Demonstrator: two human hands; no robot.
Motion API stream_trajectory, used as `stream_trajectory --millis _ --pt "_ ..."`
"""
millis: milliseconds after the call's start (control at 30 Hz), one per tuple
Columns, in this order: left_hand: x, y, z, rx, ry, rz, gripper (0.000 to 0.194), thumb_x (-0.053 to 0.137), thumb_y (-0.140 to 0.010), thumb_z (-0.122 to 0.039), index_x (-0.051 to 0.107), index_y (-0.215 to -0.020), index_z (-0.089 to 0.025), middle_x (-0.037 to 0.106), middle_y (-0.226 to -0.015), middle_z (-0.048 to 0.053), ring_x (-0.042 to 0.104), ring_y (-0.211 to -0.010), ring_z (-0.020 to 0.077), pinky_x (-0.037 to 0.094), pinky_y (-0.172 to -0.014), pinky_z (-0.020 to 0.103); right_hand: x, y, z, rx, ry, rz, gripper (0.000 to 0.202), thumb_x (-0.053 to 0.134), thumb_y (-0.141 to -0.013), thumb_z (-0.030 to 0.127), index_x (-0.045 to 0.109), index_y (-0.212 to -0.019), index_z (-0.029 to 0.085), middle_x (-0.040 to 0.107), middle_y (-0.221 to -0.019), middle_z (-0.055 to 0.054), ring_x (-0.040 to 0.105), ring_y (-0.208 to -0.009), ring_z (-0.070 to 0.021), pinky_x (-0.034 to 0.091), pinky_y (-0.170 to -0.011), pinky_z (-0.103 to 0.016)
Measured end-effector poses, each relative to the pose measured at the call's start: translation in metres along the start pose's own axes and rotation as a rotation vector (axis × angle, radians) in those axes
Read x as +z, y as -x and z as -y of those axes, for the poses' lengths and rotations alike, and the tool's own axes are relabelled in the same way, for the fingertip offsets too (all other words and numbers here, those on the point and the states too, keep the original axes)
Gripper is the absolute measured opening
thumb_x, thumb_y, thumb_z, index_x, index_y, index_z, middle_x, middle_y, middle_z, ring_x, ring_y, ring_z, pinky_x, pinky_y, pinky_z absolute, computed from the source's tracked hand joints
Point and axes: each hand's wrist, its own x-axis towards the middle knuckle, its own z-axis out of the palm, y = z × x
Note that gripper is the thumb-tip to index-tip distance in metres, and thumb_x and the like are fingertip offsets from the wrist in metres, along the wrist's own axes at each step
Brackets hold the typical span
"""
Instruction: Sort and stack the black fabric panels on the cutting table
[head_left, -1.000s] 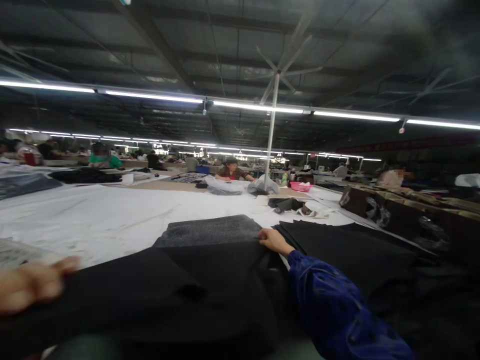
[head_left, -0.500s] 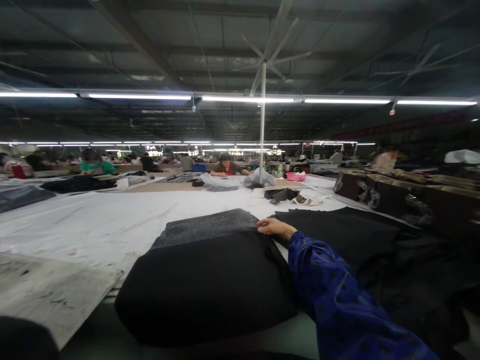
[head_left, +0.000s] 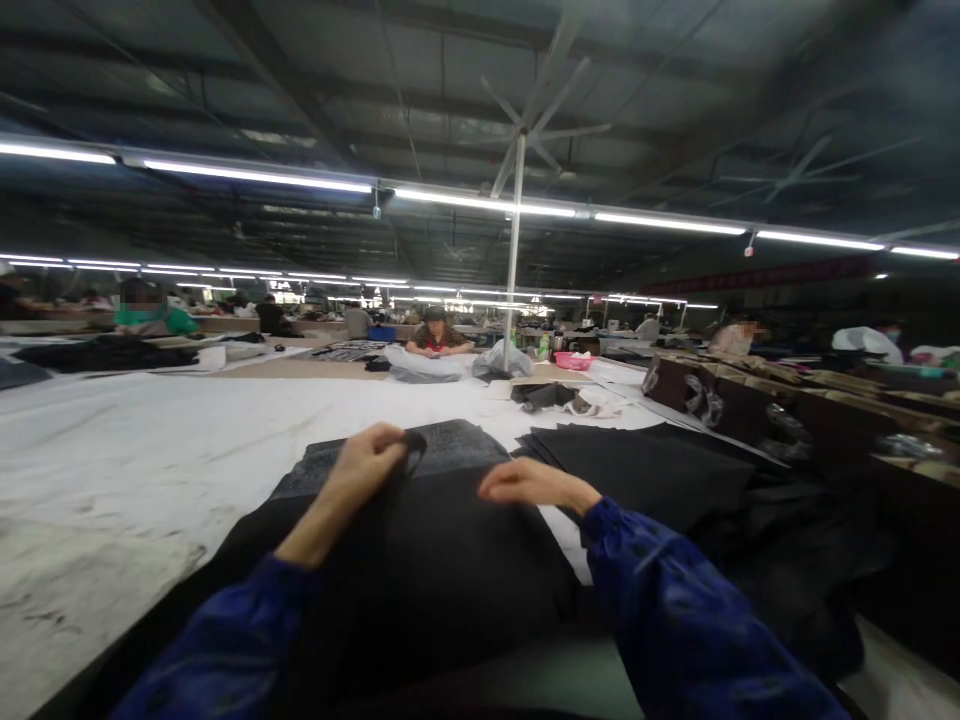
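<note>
A stack of black fabric (head_left: 450,560) lies in front of me on the table, with a dark grey speckled strip (head_left: 457,440) showing along its far side. My left hand (head_left: 367,465) is closed on the black fabric, pinching a raised, curled bit of its edge between thumb and fingers. To its right, my right hand (head_left: 532,483) is at the far right corner of the same stack. Its fingers are bent together at the cloth edge and slightly blurred; the exact grip is partly hidden.
More black fabric (head_left: 645,455) is spread to the right, beside dark boxes (head_left: 750,410). White sheeting (head_left: 187,430) covers the table. Farther back are fabric scraps (head_left: 544,396), plastic bags (head_left: 427,362), a pink basin (head_left: 574,361) and a pole (head_left: 514,270). A co-worker (head_left: 435,335) sits opposite.
My left hand has come into view and taken hold of the black fabric's edge. My right hand has shifted slightly left and nearer. The near cloth now spreads farther left, and the view has tilted.
</note>
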Motion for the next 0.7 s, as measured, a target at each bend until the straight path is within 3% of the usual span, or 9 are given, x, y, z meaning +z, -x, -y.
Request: stream_trajectory --millis 67,100,167,233,300,367,467,567,700 --pt "0.043 -0.008 0.010 -0.014 -0.098 0.094 0.014 0.054 -0.077 -0.018 0.066 -0.084 -0.015 0.070 -0.078 0.002 0.064 -0.076 0.0160 0.048 -0.072 0.025 0.009 0.020 0.009 -0.098 0.194 0.219 0.024 0.062 -0.079 0.029 0.071 -0.100 0.020 0.067 -0.101 -0.004 0.061 -0.085 -0.0154 0.046 -0.072 -0.022" --pt "0.062 -0.011 0.015 -0.021 -0.147 0.127 0.014 0.053 -0.075 -0.016 0.067 -0.080 -0.016 0.070 -0.078 0.003 0.064 -0.077 0.0167 0.047 -0.072 0.025 0.010 0.027 0.010 -0.059 0.318 0.245 0.024 0.063 -0.079 0.029 0.071 -0.099 0.020 0.067 -0.100 -0.005 0.062 -0.083 -0.0158 0.045 -0.070 -0.023" --pt "0.092 -0.013 0.026 -0.049 -0.198 0.143 0.014 0.054 -0.072 -0.014 0.067 -0.075 -0.017 0.071 -0.079 0.005 0.064 -0.079 0.0190 0.046 -0.072 0.027 0.005 0.036 0.009 0.141 0.538 0.154 0.018 0.063 -0.077 0.025 0.072 -0.091 0.019 0.068 -0.089 -0.006 0.062 -0.077 -0.0174 0.044 -0.066 -0.024" --pt "0.108 -0.011 0.033 -0.072 -0.236 0.141 0.014 0.054 -0.070 -0.014 0.067 -0.074 -0.018 0.071 -0.082 0.007 0.064 -0.082 0.0219 0.046 -0.073 0.030 0.000 0.034 0.004 0.246 0.585 0.035 0.014 0.059 -0.078 0.022 0.071 -0.083 0.017 0.068 -0.078 -0.006 0.062 -0.074 -0.0178 0.044 -0.065 -0.026" --pt "0.112 -0.008 0.035 -0.084 -0.279 0.139 0.015 0.054 -0.069 -0.014 0.067 -0.075 -0.019 0.071 -0.085 0.007 0.064 -0.086 0.0236 0.046 -0.075 0.031 0.004 0.024 0.001 0.218 0.391 -0.052 0.017 0.054 -0.083 0.025 0.068 -0.086 0.015 0.067 -0.079 -0.006 0.062 -0.073 -0.0166 0.044 -0.062 -0.024" --pt "0.109 -0.006 0.033 -0.086 -0.306 0.141 0.015 0.053 -0.070 -0.015 0.066 -0.075 -0.021 0.071 -0.086 0.007 0.063 -0.088 0.0235 0.046 -0.077 0.032 0.018 0.013 0.000 0.201 0.131 -0.105 0.026 0.051 -0.086 0.032 0.064 -0.100 0.014 0.067 -0.085 -0.007 0.063 -0.071 -0.0154 0.045 -0.057 -0.023" --pt "0.099 -0.007 0.026 -0.068 -0.310 0.138 0.016 0.052 -0.072 -0.016 0.066 -0.077 -0.021 0.071 -0.086 0.005 0.064 -0.086 0.0214 0.047 -0.077 0.030 0.046 0.001 0.008 0.247 -0.038 -0.184 0.052 0.063 -0.079 0.041 0.053 -0.122 0.014 0.066 -0.093 -0.009 0.063 -0.077 -0.0176 0.048 -0.061 -0.025" --pt "0.088 -0.012 0.016 -0.038 -0.278 0.131 0.016 0.051 -0.074 -0.019 0.066 -0.080 -0.021 0.071 -0.087 0.003 0.064 -0.085 0.0184 0.047 -0.077 0.027 0.068 0.003 0.025 0.135 -0.228 -0.197 0.064 0.071 -0.072 0.033 0.046 -0.130 0.022 0.064 -0.102 -0.006 0.062 -0.089 -0.0193 0.050 -0.071 -0.028" --pt "0.086 -0.018 0.009 -0.023 -0.256 0.153 0.017 0.052 -0.073 -0.020 0.066 -0.083 -0.021 0.072 -0.085 0.002 0.065 -0.082 0.0170 0.047 -0.072 0.024 0.080 0.021 0.046 0.054 -0.575 -0.150 0.063 0.071 -0.064 0.015 0.050 -0.123 0.027 0.063 -0.108 -0.001 0.060 -0.098 -0.0197 0.051 -0.082 -0.030"
